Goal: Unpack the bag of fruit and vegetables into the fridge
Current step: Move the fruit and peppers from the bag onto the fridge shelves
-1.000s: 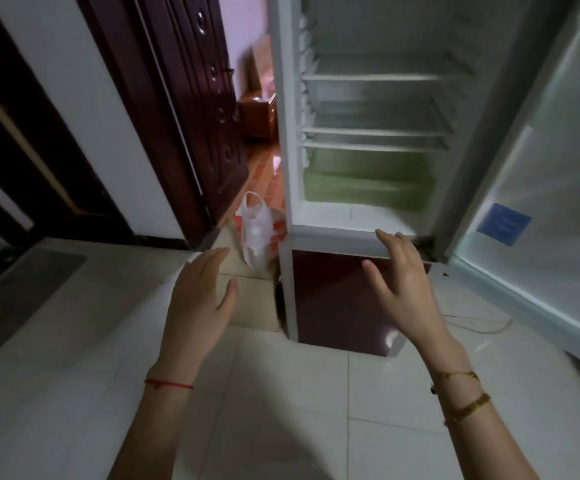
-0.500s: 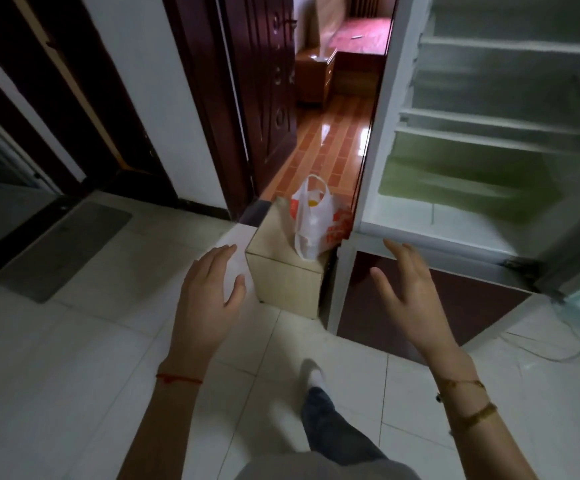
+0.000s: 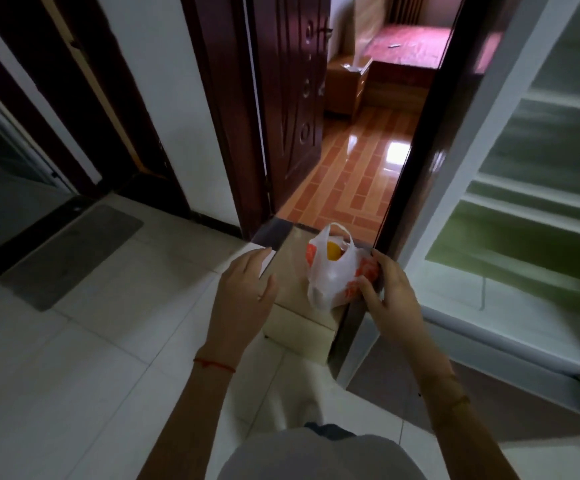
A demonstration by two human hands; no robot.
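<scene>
White plastic bag [image 3: 330,271] with orange print, a yellow fruit [image 3: 333,251] visible through its mouth, standing on a cardboard box [image 3: 295,320] beside the open fridge [image 3: 524,188]. Right hand [image 3: 390,299] at the bag's right side, fingertips touching it, fingers loosely bent. Left hand [image 3: 243,292] released, fingers extended, over the box's left edge. Doorway [image 3: 347,161] behind.

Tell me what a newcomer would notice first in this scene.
First, the white plastic bag standing on a cardboard box on the floor beside the open fridge, a yellow fruit showing at its mouth. The left hand and right hand reach in from either side, fingers loose, the right one at the bag's edge. Behind, a doorway opens onto glossy orange floor tiles.
</scene>
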